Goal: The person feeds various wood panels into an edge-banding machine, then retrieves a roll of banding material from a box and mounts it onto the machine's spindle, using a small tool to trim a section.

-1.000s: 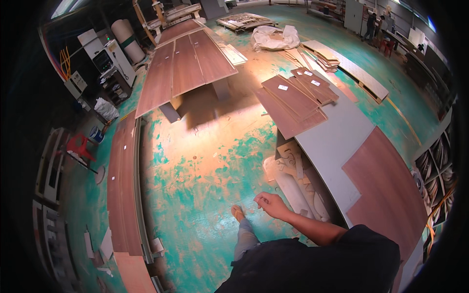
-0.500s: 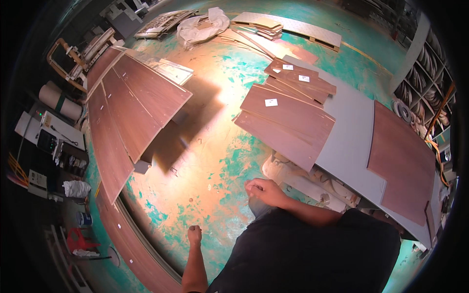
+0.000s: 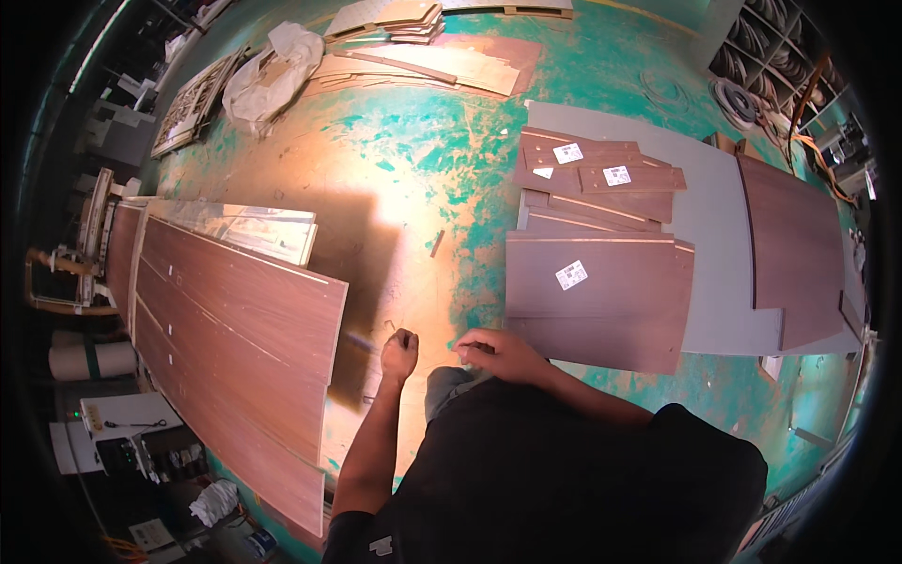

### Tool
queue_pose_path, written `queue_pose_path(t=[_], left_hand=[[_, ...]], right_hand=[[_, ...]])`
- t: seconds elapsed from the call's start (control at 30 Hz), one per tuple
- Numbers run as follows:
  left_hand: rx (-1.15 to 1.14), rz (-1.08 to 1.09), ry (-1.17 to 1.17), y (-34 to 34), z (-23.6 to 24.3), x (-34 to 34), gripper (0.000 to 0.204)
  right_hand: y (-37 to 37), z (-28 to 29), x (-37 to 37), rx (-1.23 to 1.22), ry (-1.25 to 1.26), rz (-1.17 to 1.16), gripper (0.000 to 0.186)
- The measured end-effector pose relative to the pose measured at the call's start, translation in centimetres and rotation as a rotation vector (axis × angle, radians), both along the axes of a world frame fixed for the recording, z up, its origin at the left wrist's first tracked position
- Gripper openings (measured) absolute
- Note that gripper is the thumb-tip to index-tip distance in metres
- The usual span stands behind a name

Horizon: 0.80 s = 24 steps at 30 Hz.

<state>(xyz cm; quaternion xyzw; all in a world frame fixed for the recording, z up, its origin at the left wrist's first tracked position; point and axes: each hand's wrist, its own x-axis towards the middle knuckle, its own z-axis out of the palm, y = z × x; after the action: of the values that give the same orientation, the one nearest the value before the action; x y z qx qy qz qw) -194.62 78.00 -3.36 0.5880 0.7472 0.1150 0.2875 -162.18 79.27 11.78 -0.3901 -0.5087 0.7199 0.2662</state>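
My left hand (image 3: 401,354) is closed in a loose fist above the floor, with nothing showing in it. Beside it, in front of my body, my right hand (image 3: 493,352) hangs with its fingers loosely curled and somewhat apart, and I see nothing in it. Nearest to the left hand is a stack of long reddish-brown wood panels (image 3: 249,310), raised above the floor on my left. Just past the right hand lies a brown board with a white label (image 3: 601,315). Further away are smaller labelled brown boards (image 3: 601,193), overlapping on a large grey sheet (image 3: 709,235).
A dark brown panel (image 3: 799,244) lies at the grey sheet's right end. Ahead are a white sack (image 3: 272,80), thin wood offcuts (image 3: 413,70) and a cable coil (image 3: 733,101). A small strip (image 3: 438,243) lies on the floor. Machinery (image 3: 89,254) stands at far left.
My view has shifted forward and turned toward the right. My left hand has risen and come closer to the right one, whose fingers have loosened. The boards show no disturbance.
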Motion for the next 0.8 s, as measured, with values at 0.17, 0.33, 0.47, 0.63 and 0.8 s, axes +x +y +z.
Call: queue_pose_path(t=[0.17, 0.33, 0.47, 0.63, 0.8], left_hand=[[-0.064, -0.177, -0.005, 9.8, -4.2, -6.7, 0.03], [-0.135, -0.107, -0.137, 20.5, -7.5, -9.3, 0.029], [-0.124, -0.16, -0.179, 31.0, -9.9, -12.9, 0.027], [-0.206, -0.42, -0.298, 51.2, -11.1, -14.7, 0.019], [-0.021, -0.719, -0.431, 76.6, -7.5, -0.2, 0.015]], right_hand=[[5.1, 0.1, -2.1, -0.085, -0.097, -0.134, 0.032], [13.1, -0.6, -5.8, -0.225, -0.079, -0.269, 0.035], [20.9, -2.5, -8.5, -0.126, -0.18, -0.4, 0.04], [24.6, -1.3, -9.2, -0.142, -0.298, -0.644, 0.044], [32.5, 0.0, -8.5, -0.222, -0.313, -0.81, 0.042]])
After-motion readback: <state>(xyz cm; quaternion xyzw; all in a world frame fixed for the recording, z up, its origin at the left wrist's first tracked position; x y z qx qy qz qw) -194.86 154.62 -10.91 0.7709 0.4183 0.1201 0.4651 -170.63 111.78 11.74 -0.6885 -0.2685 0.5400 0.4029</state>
